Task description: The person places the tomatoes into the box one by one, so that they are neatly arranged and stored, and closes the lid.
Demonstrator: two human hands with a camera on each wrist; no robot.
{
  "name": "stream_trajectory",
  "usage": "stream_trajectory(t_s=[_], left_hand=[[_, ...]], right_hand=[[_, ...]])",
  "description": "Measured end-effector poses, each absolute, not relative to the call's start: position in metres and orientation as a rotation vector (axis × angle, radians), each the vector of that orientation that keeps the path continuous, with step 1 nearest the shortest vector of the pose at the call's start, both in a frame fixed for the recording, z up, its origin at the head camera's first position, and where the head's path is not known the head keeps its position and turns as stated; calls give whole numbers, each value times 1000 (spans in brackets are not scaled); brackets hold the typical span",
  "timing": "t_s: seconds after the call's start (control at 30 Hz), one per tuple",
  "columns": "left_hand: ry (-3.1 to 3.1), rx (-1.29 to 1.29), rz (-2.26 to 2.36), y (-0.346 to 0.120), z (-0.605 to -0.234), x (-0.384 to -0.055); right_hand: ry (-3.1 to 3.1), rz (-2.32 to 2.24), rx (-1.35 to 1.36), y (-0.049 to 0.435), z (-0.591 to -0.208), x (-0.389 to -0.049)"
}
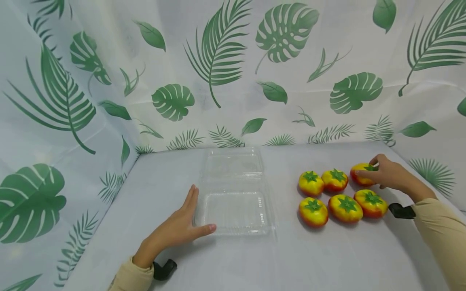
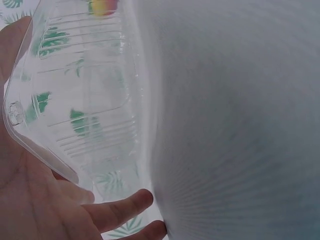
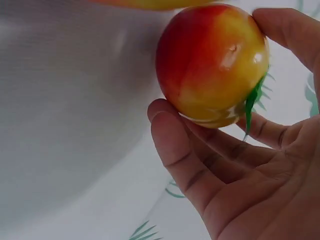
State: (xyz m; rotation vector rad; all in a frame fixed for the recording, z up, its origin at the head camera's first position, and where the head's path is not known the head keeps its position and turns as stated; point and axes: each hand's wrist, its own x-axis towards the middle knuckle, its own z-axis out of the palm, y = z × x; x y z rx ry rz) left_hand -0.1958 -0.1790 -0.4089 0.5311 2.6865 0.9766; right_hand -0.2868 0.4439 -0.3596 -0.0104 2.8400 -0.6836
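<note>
A clear plastic clamshell box (image 1: pixel 233 234) lies with its lid (image 1: pixel 233 163) folded back, away from me. My left hand (image 1: pixel 182 226) is at the box's left side, fingers straight and thumb spread along the near edge; the left wrist view shows the palm (image 2: pixel 35 195) close against the rim. At the far right, my right hand (image 1: pixel 391 176) grips a yellow-and-red toy tomato (image 1: pixel 358 171) with green leaves. In the right wrist view, thumb and fingers curl around that tomato (image 3: pixel 210 60). Whether it touches the table cannot be told.
Several more toy tomatoes sit in two rows right of the box, among them a front-left one (image 1: pixel 313 212) and a front-right one (image 1: pixel 370 203). White cloth covers the table (image 1: pixel 291 258). A leaf-print curtain (image 1: pixel 233 113) stands behind and on both sides.
</note>
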Motion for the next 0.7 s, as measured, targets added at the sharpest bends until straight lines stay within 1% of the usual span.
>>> stream_trajectory(t_s=[0.2,0.37,0.5,0.7], left_hand=[[2689,543,974,-180,-411,-193],[2684,542,982,-181,-410,-193],[2684,540,985,-181,-409,-194],[2684,535,982,-180,-409,-195]], right_hand=[[2929,-745,-115,444,-344,-278],[2972,-803,-181,432,-322,-272],[2976,-870,-238,412,-309,-265],[2969,-1014,-380,367,-292,-256]])
